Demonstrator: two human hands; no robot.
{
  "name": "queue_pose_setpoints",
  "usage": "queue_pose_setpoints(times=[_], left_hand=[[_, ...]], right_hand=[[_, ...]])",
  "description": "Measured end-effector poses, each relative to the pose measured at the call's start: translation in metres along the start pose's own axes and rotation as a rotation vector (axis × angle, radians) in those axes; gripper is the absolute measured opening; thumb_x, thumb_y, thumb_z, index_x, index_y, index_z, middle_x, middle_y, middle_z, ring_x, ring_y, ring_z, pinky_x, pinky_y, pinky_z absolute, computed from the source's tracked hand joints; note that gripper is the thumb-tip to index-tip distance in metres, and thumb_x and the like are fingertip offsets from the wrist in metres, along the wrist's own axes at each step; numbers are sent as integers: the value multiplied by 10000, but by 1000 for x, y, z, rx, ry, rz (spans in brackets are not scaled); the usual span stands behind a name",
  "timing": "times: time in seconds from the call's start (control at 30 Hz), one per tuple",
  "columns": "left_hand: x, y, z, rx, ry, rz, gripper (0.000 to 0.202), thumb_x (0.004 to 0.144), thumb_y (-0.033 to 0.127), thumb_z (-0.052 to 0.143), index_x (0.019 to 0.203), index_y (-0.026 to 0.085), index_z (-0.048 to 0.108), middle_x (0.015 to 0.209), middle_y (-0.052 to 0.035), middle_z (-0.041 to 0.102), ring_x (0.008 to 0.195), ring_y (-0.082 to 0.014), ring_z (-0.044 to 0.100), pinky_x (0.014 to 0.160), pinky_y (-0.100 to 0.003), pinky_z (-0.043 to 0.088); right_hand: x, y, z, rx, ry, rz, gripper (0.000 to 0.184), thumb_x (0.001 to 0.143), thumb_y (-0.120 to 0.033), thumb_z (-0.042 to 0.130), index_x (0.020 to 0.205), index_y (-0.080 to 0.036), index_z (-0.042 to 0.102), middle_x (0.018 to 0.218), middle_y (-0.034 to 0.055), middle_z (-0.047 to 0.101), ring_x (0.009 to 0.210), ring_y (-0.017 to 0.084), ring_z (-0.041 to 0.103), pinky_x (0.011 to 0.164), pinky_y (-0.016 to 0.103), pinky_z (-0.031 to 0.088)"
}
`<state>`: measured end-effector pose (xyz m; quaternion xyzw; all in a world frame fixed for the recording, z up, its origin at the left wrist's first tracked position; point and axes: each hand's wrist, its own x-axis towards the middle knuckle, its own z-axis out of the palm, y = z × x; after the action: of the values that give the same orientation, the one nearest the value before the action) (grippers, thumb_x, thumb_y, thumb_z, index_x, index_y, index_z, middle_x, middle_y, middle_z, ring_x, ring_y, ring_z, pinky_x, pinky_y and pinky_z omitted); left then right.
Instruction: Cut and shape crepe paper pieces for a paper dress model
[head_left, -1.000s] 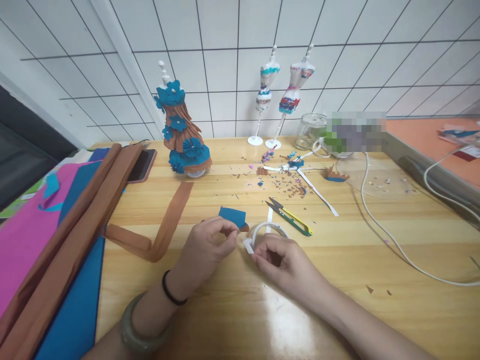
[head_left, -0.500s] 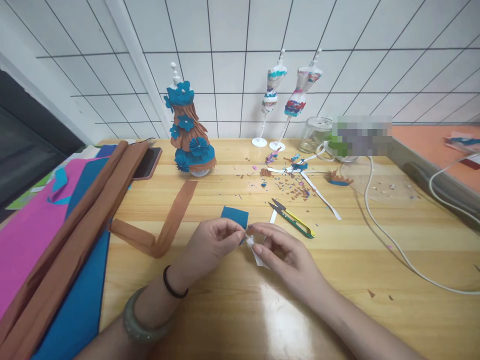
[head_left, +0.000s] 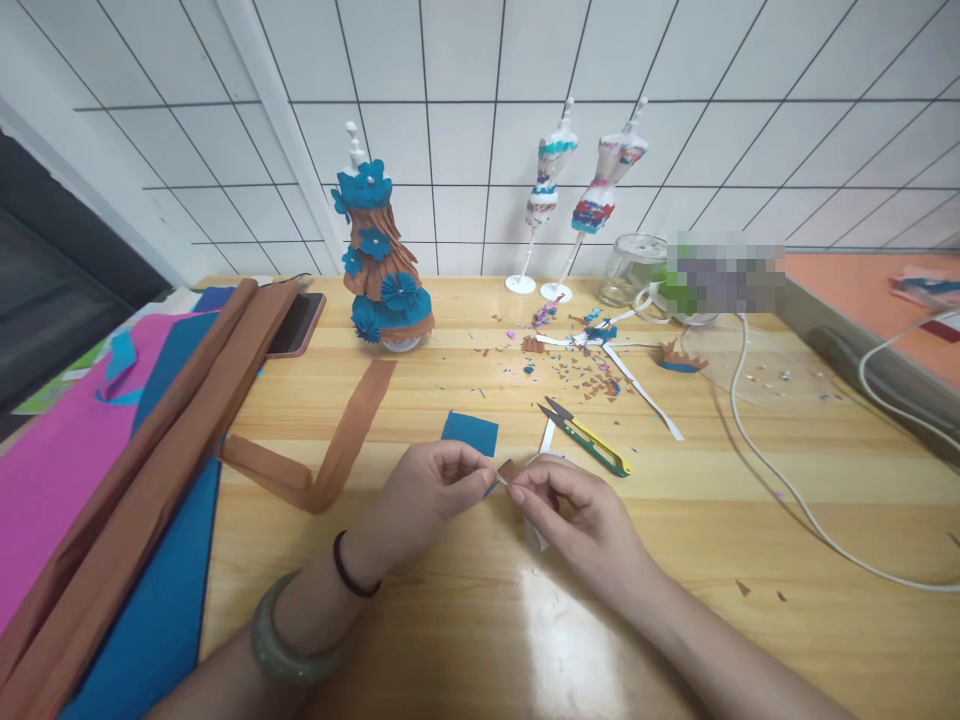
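My left hand [head_left: 442, 485] is closed, its thumb and forefinger pinching a small brown-and-blue piece of crepe paper [head_left: 508, 468]. Close beside it, the fingertips of my right hand [head_left: 574, 500] pinch a white strip [head_left: 537, 536] at the edge of that piece. Part of the strip hangs below the right fingers; the rest is hidden by the hand. A blue crepe paper rectangle [head_left: 470, 433] lies just beyond my left fingers. Thread snips [head_left: 589, 437] with yellow and green handles rest beyond my right hand, near another white strip [head_left: 547, 436].
At the back stand a dress form in brown and blue paper [head_left: 382, 260] and two bare-stemmed mannequins [head_left: 551, 180]. Paper scraps [head_left: 600, 380] litter the table. Folded brown crepe paper [head_left: 172, 420] and a phone [head_left: 298, 325] lie left. A white cable [head_left: 787, 500] curves at right.
The white strip between my fingers has shifted right and down under my right hand. More of the small brown piece now shows between the fingertips.
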<state>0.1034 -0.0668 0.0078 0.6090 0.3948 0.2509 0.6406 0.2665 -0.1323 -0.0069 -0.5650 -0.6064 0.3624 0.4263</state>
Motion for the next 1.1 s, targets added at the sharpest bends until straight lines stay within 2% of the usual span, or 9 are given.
queue_pose_setpoints(times=[0.3,0.47,0.63,0.83,0.97,1.1], left_hand=[[0,0,4,-89,11,-44,137,715,265,614,674,134,603,627,24,561,600,-84,463,603,-214,375],[0,0,5,-217,-18,-68,141,689,259,638,630,137,597,594,24,548,586,-87,462,617,-225,384],[1,-3,5,-271,-43,-95,135,704,271,636,676,140,616,600,16,563,589,-92,478,628,-232,390],[4,-10,5,-357,-80,-133,142,706,270,638,690,131,617,614,3,564,597,-97,482,628,-240,384],[5,-13,5,-428,-137,-145,142,722,265,627,705,126,606,635,1,554,603,-91,483,636,-239,381],[4,-11,6,-440,-152,-144,168,717,280,631,685,119,593,617,-4,554,579,-87,472,607,-234,365]], right_hand=[[1,-3,-1,-43,36,4,209,835,-321,517,700,-182,592,637,13,528,584,137,445,559,259,370],[1,-1,-1,49,9,63,229,837,-355,521,748,-177,633,675,25,557,602,134,468,551,253,391],[1,-1,-1,132,0,134,253,820,-391,544,762,-169,650,670,22,565,570,120,464,514,240,383],[5,-5,-4,236,-90,140,249,813,-379,556,769,-173,688,737,40,628,668,157,554,590,254,417],[3,2,0,323,10,158,175,753,-354,636,754,-184,679,757,35,633,693,161,569,608,257,433],[1,5,2,306,63,177,170,733,-352,657,729,-182,671,684,14,600,570,120,515,499,229,392]])
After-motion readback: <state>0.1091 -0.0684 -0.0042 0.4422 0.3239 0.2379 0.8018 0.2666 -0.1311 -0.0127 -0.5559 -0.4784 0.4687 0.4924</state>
